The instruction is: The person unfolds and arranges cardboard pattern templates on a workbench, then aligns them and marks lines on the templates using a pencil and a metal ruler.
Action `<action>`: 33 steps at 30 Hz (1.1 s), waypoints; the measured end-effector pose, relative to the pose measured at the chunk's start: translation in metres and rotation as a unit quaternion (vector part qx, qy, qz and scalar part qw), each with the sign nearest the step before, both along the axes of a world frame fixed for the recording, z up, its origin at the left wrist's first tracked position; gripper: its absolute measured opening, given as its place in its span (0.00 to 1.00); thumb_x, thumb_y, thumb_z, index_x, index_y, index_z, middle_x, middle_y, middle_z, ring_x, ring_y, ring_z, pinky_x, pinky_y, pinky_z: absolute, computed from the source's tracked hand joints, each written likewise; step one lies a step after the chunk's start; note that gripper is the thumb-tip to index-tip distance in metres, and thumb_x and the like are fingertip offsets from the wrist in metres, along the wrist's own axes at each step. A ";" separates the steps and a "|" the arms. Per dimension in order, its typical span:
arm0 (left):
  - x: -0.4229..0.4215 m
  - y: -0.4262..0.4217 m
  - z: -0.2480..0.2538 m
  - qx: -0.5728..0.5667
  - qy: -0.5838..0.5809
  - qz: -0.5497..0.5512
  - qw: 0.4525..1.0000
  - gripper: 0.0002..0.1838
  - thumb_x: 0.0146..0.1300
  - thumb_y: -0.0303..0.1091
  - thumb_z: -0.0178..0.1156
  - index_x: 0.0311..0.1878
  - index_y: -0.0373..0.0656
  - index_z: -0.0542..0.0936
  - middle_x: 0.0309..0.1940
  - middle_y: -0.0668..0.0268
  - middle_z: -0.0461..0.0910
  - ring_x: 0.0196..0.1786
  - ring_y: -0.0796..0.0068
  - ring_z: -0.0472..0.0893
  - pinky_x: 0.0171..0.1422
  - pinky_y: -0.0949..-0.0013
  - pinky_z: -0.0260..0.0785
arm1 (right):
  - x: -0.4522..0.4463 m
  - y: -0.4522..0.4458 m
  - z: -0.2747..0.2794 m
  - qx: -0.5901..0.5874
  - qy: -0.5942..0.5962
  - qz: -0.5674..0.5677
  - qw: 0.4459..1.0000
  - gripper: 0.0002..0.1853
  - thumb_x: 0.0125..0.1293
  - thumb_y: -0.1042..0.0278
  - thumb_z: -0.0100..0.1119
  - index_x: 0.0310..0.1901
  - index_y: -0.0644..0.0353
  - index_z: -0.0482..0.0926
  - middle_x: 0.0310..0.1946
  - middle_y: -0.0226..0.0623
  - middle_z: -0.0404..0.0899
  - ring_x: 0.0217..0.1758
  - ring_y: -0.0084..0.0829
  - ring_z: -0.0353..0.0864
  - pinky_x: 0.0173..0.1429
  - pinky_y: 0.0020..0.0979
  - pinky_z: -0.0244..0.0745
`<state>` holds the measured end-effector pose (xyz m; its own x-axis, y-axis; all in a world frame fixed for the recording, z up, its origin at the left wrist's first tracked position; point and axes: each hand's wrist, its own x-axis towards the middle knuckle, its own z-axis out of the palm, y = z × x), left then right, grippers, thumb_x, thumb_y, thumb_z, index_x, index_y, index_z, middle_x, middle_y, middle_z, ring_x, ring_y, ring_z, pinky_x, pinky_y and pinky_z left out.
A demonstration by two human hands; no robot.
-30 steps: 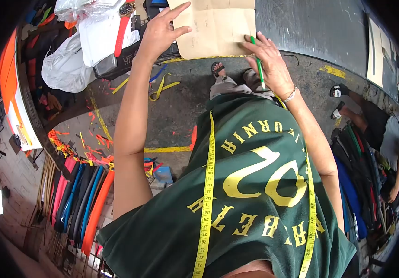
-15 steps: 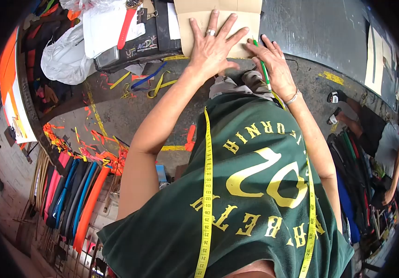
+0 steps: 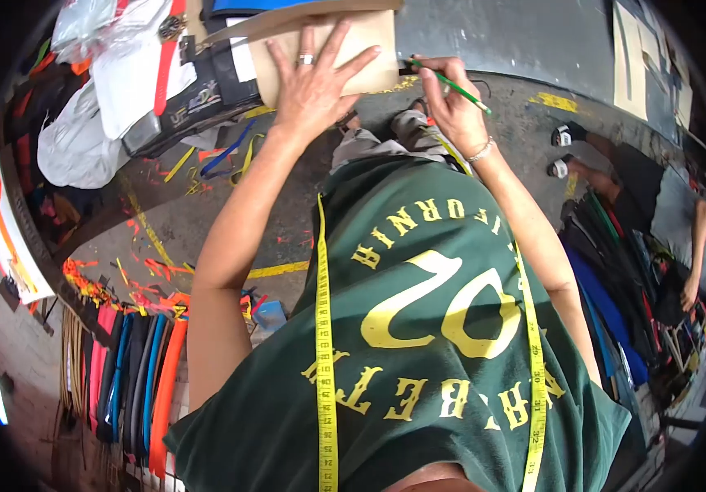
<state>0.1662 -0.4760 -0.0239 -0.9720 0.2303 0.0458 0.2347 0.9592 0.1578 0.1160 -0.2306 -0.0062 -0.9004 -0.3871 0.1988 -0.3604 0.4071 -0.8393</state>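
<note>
My left hand (image 3: 313,92) lies flat with fingers spread on a sheet of tan card (image 3: 380,75) at the table's near edge. The far part of the card stands up in a fold beyond my fingertips. To the right of the card, my right hand (image 3: 458,111) pinches a green pencil (image 3: 469,97). One end of the pencil points toward the card's right edge, apart from it. A yellow tape measure (image 3: 326,344) hangs around my neck, over a dark green shirt (image 3: 418,385).
The dark tabletop (image 3: 509,37) extends right, with pale pattern pieces (image 3: 630,70) on it. At left are a black box (image 3: 197,102), a red-strapped watch (image 3: 166,74) and plastic bags (image 3: 78,135). Fabric rolls (image 3: 135,377) stand at lower left. Another person (image 3: 681,205) is at right.
The card's far part has risen into a fold. My right hand has come off the card's edge, and the pencil has swung to a slant. The whole view has shifted somewhat.
</note>
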 end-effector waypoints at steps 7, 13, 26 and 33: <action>0.000 0.000 0.001 0.023 -0.014 -0.003 1.000 0.54 0.54 0.45 0.79 0.81 0.89 0.59 0.88 0.69 0.43 0.86 0.37 0.46 0.71 0.07 0.47 | -0.001 -0.002 0.001 0.045 0.066 0.019 0.997 0.08 0.70 0.72 0.68 0.48 0.62 0.81 0.44 0.43 0.88 0.47 0.46 0.88 0.51 0.38 0.83; 0.001 0.000 0.002 0.037 0.009 -0.012 0.999 0.53 0.55 0.42 0.78 0.81 0.88 0.60 0.88 0.68 0.45 0.86 0.37 0.46 0.72 0.08 0.46 | -0.001 -0.006 0.015 0.075 0.058 0.021 0.995 0.07 0.71 0.68 0.67 0.45 0.60 0.81 0.40 0.45 0.86 0.42 0.47 0.86 0.46 0.42 0.81; -0.053 0.127 0.012 0.128 0.112 -0.016 0.985 0.37 0.65 0.41 0.65 0.77 0.82 0.71 0.84 0.69 0.58 0.83 0.43 0.58 0.75 0.09 0.44 | -0.030 0.093 0.027 -0.169 -0.131 -0.156 0.964 0.18 0.85 0.61 0.51 0.64 0.66 0.75 0.52 0.43 0.86 0.54 0.31 0.86 0.61 0.34 0.83; -0.085 0.180 -0.013 0.106 0.015 -0.044 0.993 0.32 0.69 0.50 0.63 0.77 0.82 0.70 0.75 0.71 0.73 0.71 0.53 0.77 0.74 0.16 0.52 | -0.025 0.144 0.009 -0.147 -0.159 -0.168 0.962 0.20 0.85 0.59 0.51 0.64 0.67 0.74 0.53 0.44 0.86 0.58 0.32 0.85 0.67 0.36 0.79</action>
